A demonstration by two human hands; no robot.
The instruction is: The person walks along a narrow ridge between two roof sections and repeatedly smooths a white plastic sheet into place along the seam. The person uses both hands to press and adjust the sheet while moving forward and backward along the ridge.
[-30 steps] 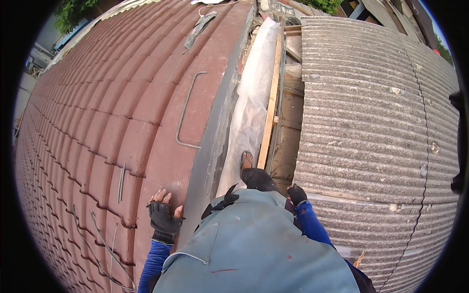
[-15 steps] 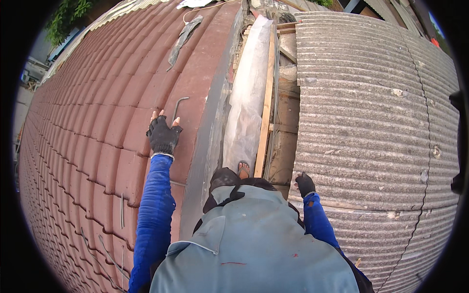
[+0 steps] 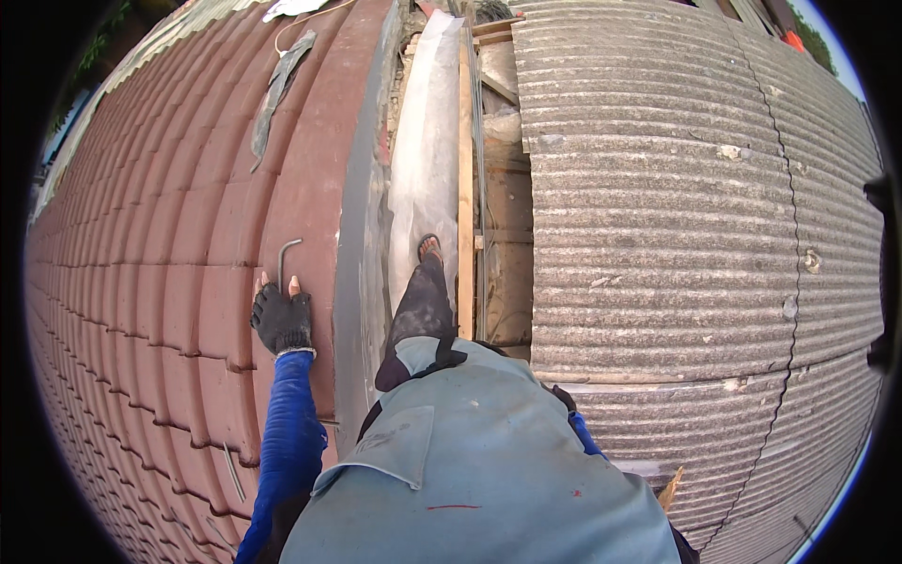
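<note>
My left hand [image 3: 281, 318], in a black fingerless glove, rests with fingers spread on the red-brown roof tiles [image 3: 221, 310]. Just beyond its fingers lies a bent metal rod [image 3: 284, 261], hooked at the far end; its near end meets the fingertips, but the hand does not wrap round it. My right hand is out of sight; only a bit of blue sleeve [image 3: 588, 434] shows beside my body. My sandalled foot [image 3: 429, 247] stands on a whitish sheet-covered strip [image 3: 425, 141] between the two roofs.
A grey corrugated roof [image 3: 658, 235] with a long crack fills the right side. Along the gap [image 3: 508, 216] runs a wooden batten [image 3: 466, 207]. A grey strip of sheeting [image 3: 275, 99] lies farther up the tiles. Loose rods [image 3: 234, 473] lie at lower left.
My foot has stepped forward along the whitish strip. My left hand still lies spread on the tiles near the bent rod. My right hand has gone out of view behind my body.
</note>
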